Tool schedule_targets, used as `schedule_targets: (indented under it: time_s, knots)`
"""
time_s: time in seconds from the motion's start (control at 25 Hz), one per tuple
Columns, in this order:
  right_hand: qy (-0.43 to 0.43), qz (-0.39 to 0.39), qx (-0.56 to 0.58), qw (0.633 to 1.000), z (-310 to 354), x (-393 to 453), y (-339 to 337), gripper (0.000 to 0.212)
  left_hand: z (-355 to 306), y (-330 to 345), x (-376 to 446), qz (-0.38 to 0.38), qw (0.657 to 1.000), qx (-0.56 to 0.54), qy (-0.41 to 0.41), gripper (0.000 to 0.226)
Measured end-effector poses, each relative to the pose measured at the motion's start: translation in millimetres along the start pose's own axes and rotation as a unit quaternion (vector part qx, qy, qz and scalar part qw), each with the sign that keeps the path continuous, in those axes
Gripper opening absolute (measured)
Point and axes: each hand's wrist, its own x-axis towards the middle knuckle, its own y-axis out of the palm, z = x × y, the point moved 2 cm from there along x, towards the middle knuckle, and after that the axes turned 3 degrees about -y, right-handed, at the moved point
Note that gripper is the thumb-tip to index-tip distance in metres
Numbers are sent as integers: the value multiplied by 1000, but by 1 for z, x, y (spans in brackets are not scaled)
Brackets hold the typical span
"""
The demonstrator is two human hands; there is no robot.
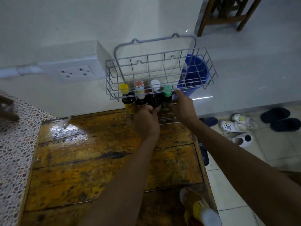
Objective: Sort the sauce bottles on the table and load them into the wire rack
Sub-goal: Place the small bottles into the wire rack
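A grey wire rack (pixel 162 62) stands at the far edge of the worn wooden table (pixel 91 160), its upper basket holding nothing. In its lower tier stand several dark sauce bottles: one with a yellow cap (pixel 124 88), one with an orange-and-white cap (pixel 139 86), one with a white cap (pixel 155 84) and one with a green cap (pixel 167 92). My left hand (pixel 146 119) wraps round the white-capped bottle's body. My right hand (pixel 180 106) grips the green-capped bottle, a finger touching the rack's front wire. Two more bottles (pixel 200 207) lie at the table's near right corner.
A white wall socket box (pixel 76 70) sits left of the rack. A blue bucket (pixel 193 74) stands behind it on the floor. Shoes and sandals (pixel 239 124) lie on the tiles to the right. A speckled counter (pixel 14 144) borders the table's left side.
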Motion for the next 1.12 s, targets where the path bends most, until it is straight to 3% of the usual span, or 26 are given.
schedule_targets:
  time_s: [0.16,0.6,0.72,0.88,0.96,1.12]
  knots:
    - [2,14,-3,1000,-4,1,-2,47,-1,-3,3,3,998,61,8,20]
    - [1,34,-57,998,1,-1,-9,41,1,-13,3,64,997,36,20,25]
    - [-23,-26,-83,996,24,-19,-38,36,10,-21,2,73,993,38,80,28]
    - [-79,-50,-57,994,52,-101,-98,27,20,-54,-32,84,985,57,140,34]
    - [-59,-12,-56,997,46,-151,-117,28,25,-77,-65,99,977,57,181,37]
    - [15,48,-67,996,12,-252,-132,32,60,-110,-151,219,958,38,181,29]
